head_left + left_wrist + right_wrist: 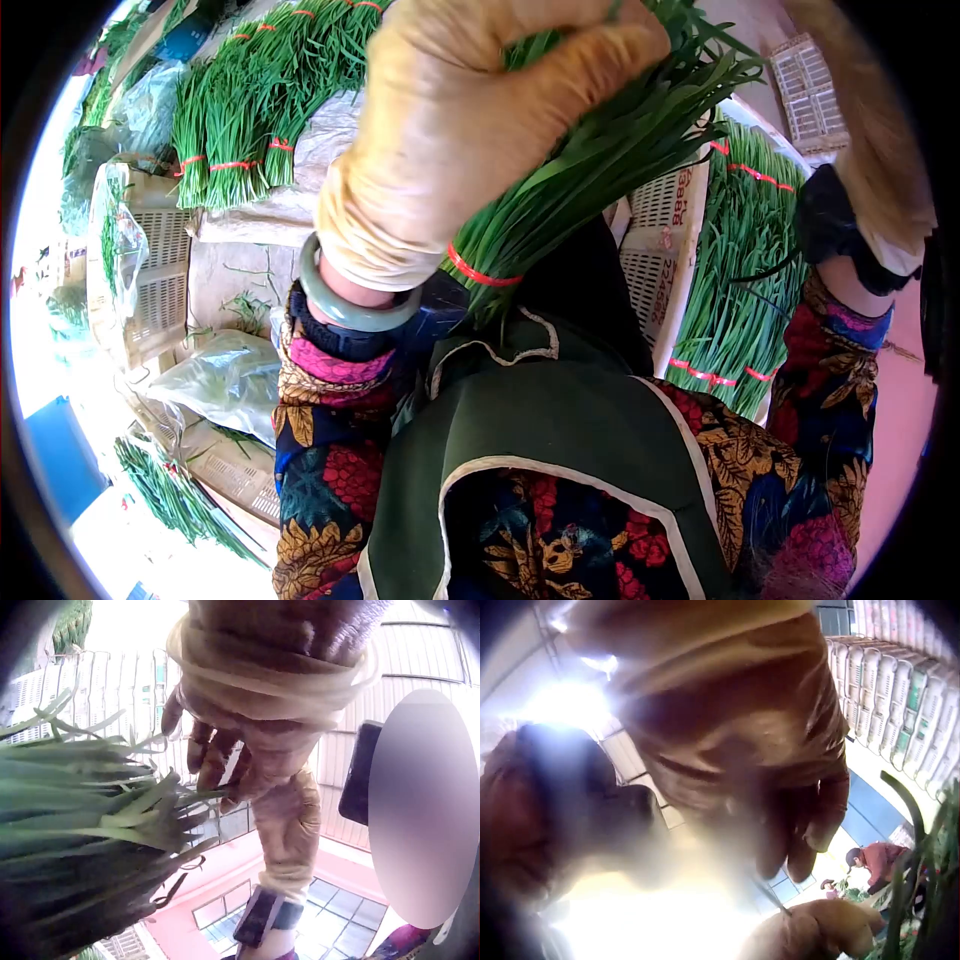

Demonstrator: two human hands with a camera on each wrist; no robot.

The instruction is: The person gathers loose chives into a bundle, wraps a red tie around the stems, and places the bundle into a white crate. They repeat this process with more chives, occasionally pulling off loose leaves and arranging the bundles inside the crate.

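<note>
A thick bunch of garlic chives (590, 190), tied with a red band, leans across the middle of the head view, its cut ends over the dark green apron (560, 420). My gloved left hand (470, 130), a pale bangle at the wrist, is above and in front of it. In the left wrist view the left fingers (221, 761) are curled beside the leaf tips. A thin leaf strand (774, 898) runs into that hand's pinch in the right wrist view. My gloved right hand (870, 130) is raised at the upper right, blurred; glare covers its thumb side, so I cannot tell what it holds.
A white plastic crate (655, 270) of banded chive bunches (745, 230) stands at my right. More banded bunches (235, 140) lie at the upper left, near a clear plastic bag (225, 375). Stacked crates (892, 690) and another person (885, 862) are farther off.
</note>
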